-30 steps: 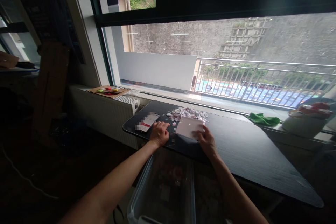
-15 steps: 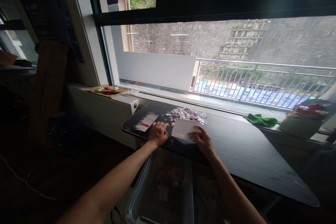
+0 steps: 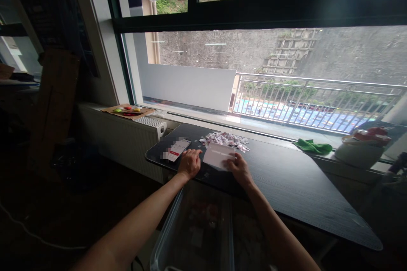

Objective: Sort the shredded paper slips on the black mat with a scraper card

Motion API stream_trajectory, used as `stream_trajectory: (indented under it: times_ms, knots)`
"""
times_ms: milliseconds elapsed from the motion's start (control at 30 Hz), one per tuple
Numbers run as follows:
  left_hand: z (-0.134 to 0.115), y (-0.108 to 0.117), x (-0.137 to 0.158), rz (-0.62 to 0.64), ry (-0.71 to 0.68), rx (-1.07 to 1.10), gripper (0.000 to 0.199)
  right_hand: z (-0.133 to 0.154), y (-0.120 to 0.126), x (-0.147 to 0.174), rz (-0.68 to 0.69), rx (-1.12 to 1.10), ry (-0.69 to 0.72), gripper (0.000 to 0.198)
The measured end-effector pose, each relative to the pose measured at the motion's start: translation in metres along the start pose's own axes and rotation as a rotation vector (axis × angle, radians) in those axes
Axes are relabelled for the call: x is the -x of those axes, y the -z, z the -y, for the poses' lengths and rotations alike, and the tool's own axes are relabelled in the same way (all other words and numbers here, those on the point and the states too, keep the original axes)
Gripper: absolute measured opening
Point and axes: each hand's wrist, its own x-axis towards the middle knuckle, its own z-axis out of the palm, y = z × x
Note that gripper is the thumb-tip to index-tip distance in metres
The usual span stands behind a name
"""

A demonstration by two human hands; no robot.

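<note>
My right hand (image 3: 241, 170) grips the right edge of a white flat sheet with rounded corners (image 3: 218, 156), thumb across its face. The sheet is held tilted over the dark table, just in front of a heap of small white paper scraps (image 3: 225, 139), and hides part of it. Left of the sheet, my left hand (image 3: 190, 164) is at the table's near edge with fingers curled together; whatever they may hold is hidden. A phone (image 3: 178, 149) with a lit screen lies flat beside that hand's fingers.
Below the near edge of the black table (image 3: 286, 173) stands a clear plastic bin (image 3: 162, 228) with blurred contents. A green cloth (image 3: 313, 147) and a round pot (image 3: 359, 152) rest by the window sill. Cardboard with colourful items (image 3: 127, 111) lies on the radiator (image 3: 127, 135).
The view has shifted slightly. My right hand has moved the white sheet a little left, closer to my left hand, which stays near the phone.
</note>
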Motion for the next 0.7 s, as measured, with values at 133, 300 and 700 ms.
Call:
stream_trajectory:
  times_ms: [133, 300, 700]
  knots:
    - [0.000, 0.001, 0.000, -0.017, -0.002, 0.024, 0.028, 0.003, 0.004, 0.006, 0.028, 0.070, -0.011, 0.028]
    - [0.000, 0.002, 0.000, -0.050, 0.005, 0.028, 0.027, 0.007, 0.020, 0.015, 0.070, 0.103, -0.066, 0.029]
    - [-0.002, 0.003, 0.000, -0.035, 0.017, 0.026, 0.027, 0.005, 0.027, 0.022, -0.137, 0.205, -0.024, 0.029]
